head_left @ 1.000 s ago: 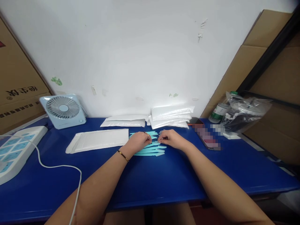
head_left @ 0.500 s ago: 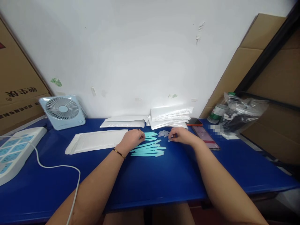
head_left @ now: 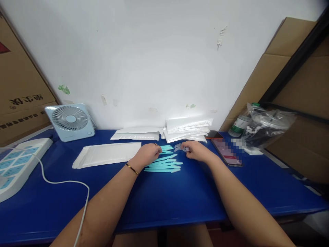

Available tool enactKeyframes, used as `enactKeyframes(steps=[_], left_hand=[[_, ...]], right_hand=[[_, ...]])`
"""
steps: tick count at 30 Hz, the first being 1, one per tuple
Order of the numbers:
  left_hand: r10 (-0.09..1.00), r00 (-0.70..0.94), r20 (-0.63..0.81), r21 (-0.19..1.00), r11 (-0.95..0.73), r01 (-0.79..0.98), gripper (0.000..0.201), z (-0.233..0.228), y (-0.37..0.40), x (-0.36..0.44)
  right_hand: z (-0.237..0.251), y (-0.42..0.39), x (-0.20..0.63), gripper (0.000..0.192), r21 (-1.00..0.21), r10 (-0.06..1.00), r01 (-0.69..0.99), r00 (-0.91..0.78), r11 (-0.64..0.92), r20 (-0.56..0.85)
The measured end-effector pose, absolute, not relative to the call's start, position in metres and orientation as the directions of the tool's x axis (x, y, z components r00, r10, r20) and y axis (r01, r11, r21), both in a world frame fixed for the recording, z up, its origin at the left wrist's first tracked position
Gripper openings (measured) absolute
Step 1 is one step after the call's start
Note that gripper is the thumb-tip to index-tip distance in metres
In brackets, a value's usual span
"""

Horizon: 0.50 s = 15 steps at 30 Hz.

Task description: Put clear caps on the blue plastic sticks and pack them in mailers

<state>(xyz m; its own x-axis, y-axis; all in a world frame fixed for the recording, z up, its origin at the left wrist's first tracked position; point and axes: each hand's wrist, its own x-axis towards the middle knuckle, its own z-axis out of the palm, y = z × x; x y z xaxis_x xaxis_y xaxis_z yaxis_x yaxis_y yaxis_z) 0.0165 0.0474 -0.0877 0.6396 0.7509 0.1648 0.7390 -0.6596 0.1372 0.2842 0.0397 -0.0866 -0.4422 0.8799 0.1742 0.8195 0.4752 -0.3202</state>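
Observation:
My left hand (head_left: 148, 153), with a ring and a thin bracelet, rests curled on the blue table (head_left: 164, 199), its fingers touching a fan of several flat turquoise plastic strips (head_left: 164, 165). My right hand (head_left: 194, 150) lies just to the right, its fingertips pinching at a small heap of pale grey-blue plastic pieces (head_left: 179, 147). Whether a piece is held between those fingers is too small to tell. A flat white padded envelope (head_left: 108, 154) lies to the left of my left hand.
Two stacks of white envelopes (head_left: 186, 128) lean at the wall. A small blue fan (head_left: 70, 121), a power strip (head_left: 17, 163) with white cable, a phone (head_left: 226, 151), a bottle (head_left: 239, 125) and a clear plastic bag (head_left: 267, 127) stand around. Cardboard boxes (head_left: 17, 92) flank the table.
My hands parted from the turquoise strips' middle. The right hand moved right to the grey pieces, then back slightly left; the left hand stayed on the strips.

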Motion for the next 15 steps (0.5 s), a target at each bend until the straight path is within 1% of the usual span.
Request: enactKeyframes(steps=[1, 2, 4, 6, 7, 8, 9, 11, 15], left_hand=[[0.752, 0.635, 0.176, 0.150, -0.658, 0.738, 0.023, -0.088, 0.048, 0.016], [0.754, 0.629, 0.187, 0.161, -0.656, 0.738, 0.023, -0.088, 0.048, 0.016], [0.757, 0.619, 0.210, 0.183, -0.652, 0.736, 0.022, -0.088, 0.048, 0.015], [0.757, 0.608, 0.241, 0.210, -0.652, 0.729, 0.021, -0.087, 0.047, 0.015], [0.756, 0.602, 0.256, 0.229, -0.652, 0.723, 0.020, -0.087, 0.047, 0.015], [0.757, 0.596, 0.268, 0.251, -0.653, 0.715, 0.020, -0.087, 0.047, 0.015], [0.757, 0.591, 0.278, 0.275, -0.653, 0.706, 0.020, -0.086, 0.047, 0.015], [0.758, 0.585, 0.290, 0.317, -0.653, 0.688, 0.019, -0.087, 0.047, 0.015], [0.765, 0.578, 0.284, 0.351, -0.643, 0.680, 0.018, -0.087, 0.046, 0.016]], right_hand=[[-0.087, 0.040, 0.285, 0.034, -0.353, 0.880, 0.806, -0.440, 0.475, 0.179], [-0.087, 0.039, 0.286, 0.033, -0.411, 0.884, 0.784, -0.437, 0.465, 0.167], [-0.086, 0.038, 0.287, 0.028, -0.600, 0.900, 0.692, -0.421, 0.402, 0.117], [-0.084, 0.037, 0.288, 0.022, -0.804, 0.909, 0.517, -0.413, 0.293, 0.066], [-0.083, 0.036, 0.288, 0.019, -0.876, 0.910, 0.418, -0.412, 0.242, 0.055], [-0.082, 0.035, 0.287, 0.017, -0.922, 0.910, 0.330, -0.410, 0.204, 0.055], [-0.082, 0.035, 0.286, 0.018, -0.949, 0.910, 0.262, -0.410, 0.178, 0.057], [-0.081, 0.035, 0.283, 0.023, -0.972, 0.912, 0.192, -0.407, 0.138, 0.049], [-0.085, 0.037, 0.277, 0.029, -0.977, 0.935, 0.178, -0.352, 0.115, 0.046]])
